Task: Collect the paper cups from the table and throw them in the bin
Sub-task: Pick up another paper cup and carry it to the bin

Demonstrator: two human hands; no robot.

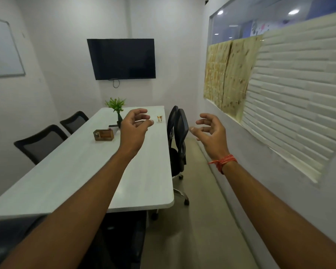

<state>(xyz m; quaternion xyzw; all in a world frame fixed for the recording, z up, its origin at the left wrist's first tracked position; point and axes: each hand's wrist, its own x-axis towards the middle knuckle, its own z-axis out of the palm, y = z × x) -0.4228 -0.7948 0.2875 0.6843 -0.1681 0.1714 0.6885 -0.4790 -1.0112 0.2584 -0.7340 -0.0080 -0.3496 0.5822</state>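
Both hands, left hand [134,127] and right hand [211,133], hold nothing, fingers loosely curled, while one paper cup [159,118] waits on the table [66,171], uncollected.

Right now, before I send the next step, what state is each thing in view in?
paper cup: upright on the table's far right part, untouched.
left hand: raised over the table, fingers loosely curled, holding nothing.
right hand: raised beside the table, fingers loosely curled, holding nothing.
TV: screen dark.
potted plant: upright on the table.
wooden box: resting on the table.
chairs: pushed up to the table.
bin: not in view.
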